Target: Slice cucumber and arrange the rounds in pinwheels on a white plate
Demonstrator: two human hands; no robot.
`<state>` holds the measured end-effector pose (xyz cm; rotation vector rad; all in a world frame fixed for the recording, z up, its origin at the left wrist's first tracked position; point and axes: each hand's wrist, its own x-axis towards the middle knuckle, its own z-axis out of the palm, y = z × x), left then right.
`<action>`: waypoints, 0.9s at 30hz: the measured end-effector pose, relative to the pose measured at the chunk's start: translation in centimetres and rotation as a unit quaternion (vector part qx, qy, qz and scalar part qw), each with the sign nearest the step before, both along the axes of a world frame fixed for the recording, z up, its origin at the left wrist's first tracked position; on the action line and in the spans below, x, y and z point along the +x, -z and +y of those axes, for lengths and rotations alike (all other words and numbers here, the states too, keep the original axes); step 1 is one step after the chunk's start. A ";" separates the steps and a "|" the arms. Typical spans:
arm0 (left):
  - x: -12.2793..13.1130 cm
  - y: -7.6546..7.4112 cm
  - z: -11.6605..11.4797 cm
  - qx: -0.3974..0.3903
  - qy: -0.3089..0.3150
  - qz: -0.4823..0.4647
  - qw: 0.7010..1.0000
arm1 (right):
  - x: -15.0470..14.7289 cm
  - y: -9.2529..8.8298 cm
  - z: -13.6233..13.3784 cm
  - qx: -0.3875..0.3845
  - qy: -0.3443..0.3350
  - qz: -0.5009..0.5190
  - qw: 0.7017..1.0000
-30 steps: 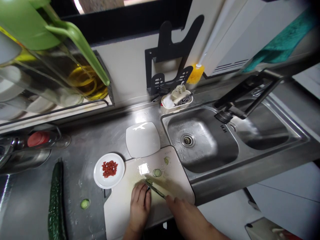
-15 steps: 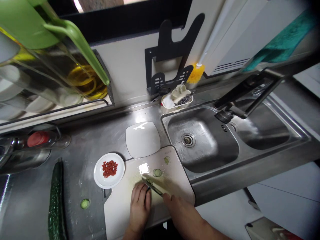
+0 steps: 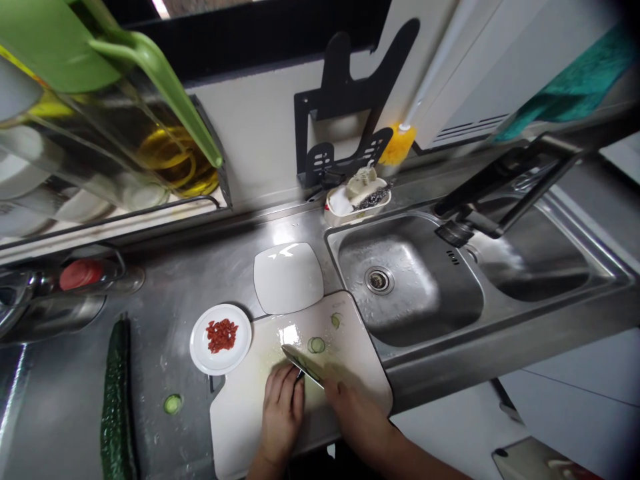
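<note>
My right hand (image 3: 350,407) is closed round the handle of a kitchen knife (image 3: 303,365), its blade slanting up and left over the white cutting board (image 3: 240,420). Beside the blade, my left hand (image 3: 283,403) has its fingers curled down on a dark piece of cucumber (image 3: 300,375), mostly hidden by fingers and knife. Overlapping cucumber slices (image 3: 316,345) lie just beyond the blade. More thin cucumber bits (image 3: 337,321) rest near the board's far right corner.
A round plate (image 3: 199,353) of chopped red pieces and a square white plate (image 3: 289,277) adjoin the board. A whole cucumber (image 3: 116,400) and a cut cucumber end (image 3: 173,403) lie leftward on the steel counter. The double sink (image 3: 410,280) with its faucet (image 3: 456,232) borders the right.
The knife blade has lifted and tilted slightly, showing more of its flat side. Both hands stay in nearly the same place on the board. The whole view has shifted a little.
</note>
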<state>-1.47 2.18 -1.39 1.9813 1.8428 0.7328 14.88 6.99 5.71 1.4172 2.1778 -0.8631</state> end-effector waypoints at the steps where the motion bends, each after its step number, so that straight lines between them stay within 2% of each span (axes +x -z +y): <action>1: 0.0 -0.1 0.0 -0.001 0.000 0.001 1.000 | 0.0 0.1 0.0 -0.002 0.001 0.007 1.000; 8: 0.0 -0.2 0.0 -0.016 -0.003 -0.002 1.000 | 1.3 -0.1 -0.3 -0.024 0.028 0.021 0.999; 13: 0.1 -0.6 -0.1 -0.027 -0.012 -0.020 0.999 | 3.1 -0.9 -0.5 0.061 0.051 0.008 0.997; 17: 0.7 -2.0 0.4 -0.004 -0.031 -0.033 0.999 | 4.4 -1.2 -0.5 0.119 0.047 -0.016 0.992; 19: 1.4 -2.9 1.1 0.004 -0.008 -0.038 0.999 | 4.8 -1.0 -0.5 0.134 0.044 -0.019 0.990; 23: 3.5 -4.4 3.2 -0.006 0.130 -0.032 0.991 | 5.4 -0.4 -0.7 0.161 0.048 -0.018 0.986; 25: 4.5 -4.6 4.2 -0.010 0.158 -0.013 0.987 | 5.6 -0.2 -0.8 0.167 0.051 -0.024 0.984; 27: 5.2 -4.4 5.0 -0.010 0.160 0.005 0.987 | 5.7 -0.3 -0.8 0.166 0.053 -0.034 0.984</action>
